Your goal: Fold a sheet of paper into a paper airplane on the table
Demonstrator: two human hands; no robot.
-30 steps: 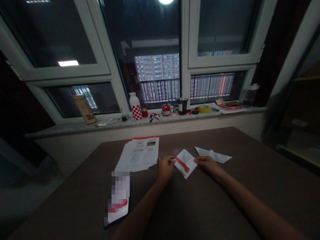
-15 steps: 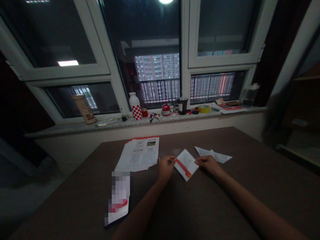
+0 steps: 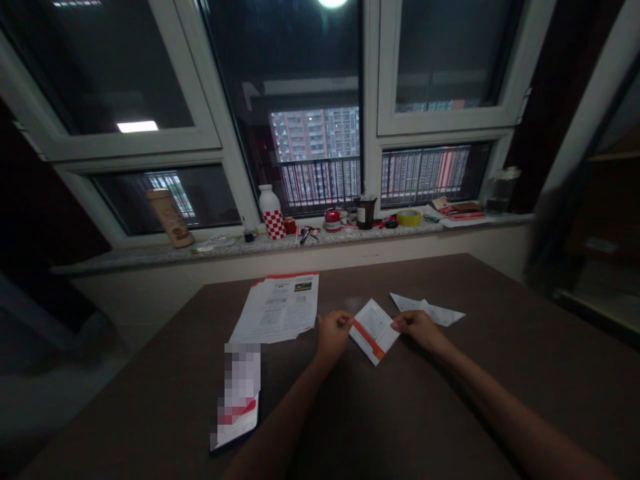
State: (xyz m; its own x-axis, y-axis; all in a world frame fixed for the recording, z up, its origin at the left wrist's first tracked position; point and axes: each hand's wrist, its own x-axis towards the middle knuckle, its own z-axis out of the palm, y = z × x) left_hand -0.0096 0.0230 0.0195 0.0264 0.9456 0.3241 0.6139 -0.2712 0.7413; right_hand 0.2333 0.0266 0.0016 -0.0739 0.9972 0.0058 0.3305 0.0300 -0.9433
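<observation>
A folded square of printed paper [image 3: 373, 331], white with an orange-red band, is held corner-up between my two hands over the brown table. Its left corner is pinched by my left hand [image 3: 334, 335], fingers closed. On the opposite corner, my right hand [image 3: 419, 328] grips with thumb and fingertips. Just beyond my right hand lies another folded piece of paper [image 3: 430, 311], long and pointed at both ends. To the left of my left hand rests a stack of printed sheets [image 3: 277, 310].
A phone-like flat object [image 3: 239, 400], mostly pixelated, lies near my left forearm. On the windowsill [image 3: 220, 251] behind the table [image 3: 165, 373] stand a checkered bottle [image 3: 273, 213], a tan tumbler [image 3: 169, 219], a dark cup [image 3: 365, 213] and a yellow tape roll [image 3: 409, 218].
Almost nothing has moved. The folded paper and both hands have shifted very slightly to the right, with the grip on each corner unchanged.
</observation>
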